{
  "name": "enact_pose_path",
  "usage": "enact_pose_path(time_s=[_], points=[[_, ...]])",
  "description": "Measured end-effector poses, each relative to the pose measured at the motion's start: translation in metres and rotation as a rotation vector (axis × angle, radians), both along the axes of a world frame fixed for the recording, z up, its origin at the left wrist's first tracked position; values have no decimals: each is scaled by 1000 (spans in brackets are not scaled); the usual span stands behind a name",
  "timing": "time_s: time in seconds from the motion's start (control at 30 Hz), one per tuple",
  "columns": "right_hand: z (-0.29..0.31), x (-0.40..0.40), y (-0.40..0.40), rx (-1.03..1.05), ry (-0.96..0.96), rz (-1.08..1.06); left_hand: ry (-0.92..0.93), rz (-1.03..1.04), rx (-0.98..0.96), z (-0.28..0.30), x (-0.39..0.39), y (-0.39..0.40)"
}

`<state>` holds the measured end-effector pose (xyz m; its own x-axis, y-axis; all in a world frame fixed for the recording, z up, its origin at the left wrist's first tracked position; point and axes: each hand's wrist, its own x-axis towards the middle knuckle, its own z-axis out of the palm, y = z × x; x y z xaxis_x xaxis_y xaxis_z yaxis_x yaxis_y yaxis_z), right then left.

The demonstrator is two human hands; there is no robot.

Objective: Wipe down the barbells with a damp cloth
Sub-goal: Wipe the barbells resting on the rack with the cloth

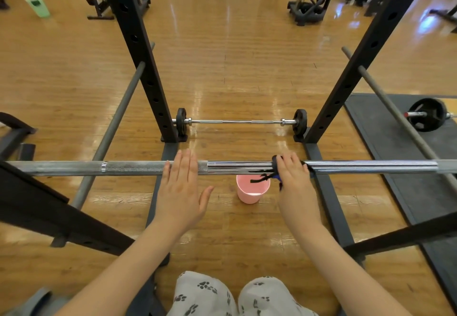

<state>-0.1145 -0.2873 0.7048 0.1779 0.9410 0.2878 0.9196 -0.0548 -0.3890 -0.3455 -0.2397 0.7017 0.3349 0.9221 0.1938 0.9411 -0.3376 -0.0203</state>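
A long chrome barbell (pixel 128 168) lies across the rack at waist height, spanning the whole view. My left hand (pixel 181 187) lies flat on it with straight fingers, on the knurled part left of centre. My right hand (pixel 294 182) presses a dark cloth (pixel 268 176) around the smooth part of the bar, fingers curled over it; cloth ends hang below. A second, smaller barbell (pixel 238 121) with black plates rests on the floor between the rack uprights.
A pink bucket (pixel 252 190) stands on the wood floor just under the bar. Black rack uprights (pixel 138 43) and grey safety bars (pixel 111 130) flank the space. A loaded barbell (pixel 429 115) sits on a dark mat at right.
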Motion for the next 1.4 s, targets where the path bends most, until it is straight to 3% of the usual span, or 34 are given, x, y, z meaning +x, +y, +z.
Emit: enact_pose_path(time_s=[0.07, 0.23, 0.4, 0.57, 0.73, 0.97, 1.2, 1.4], points=[[-1, 8, -7, 11, -8, 33, -6, 0, -10, -1, -1, 0], [1, 25, -4, 26, -29, -144, -6, 16, -47, 0, 0, 1], [-1, 20, -9, 30, -104, 8, -21, 24, -55, 0, 1, 0], [2, 32, -7, 18, -31, -171, -13, 12, -41, 0, 1, 0], [-1, -10, -3, 32, -73, 66, -6, 1, -50, 1, 0, 0], [2, 9, 0, 31, -52, -68, 2, 6, -96, 3, -2, -1], [-3, -11, -1, 73, -108, 129, -21, -12, -78, 3, -5, 0], [2, -3, 3, 73, -119, -46, -50, -17, -87, 6, -3, -3]])
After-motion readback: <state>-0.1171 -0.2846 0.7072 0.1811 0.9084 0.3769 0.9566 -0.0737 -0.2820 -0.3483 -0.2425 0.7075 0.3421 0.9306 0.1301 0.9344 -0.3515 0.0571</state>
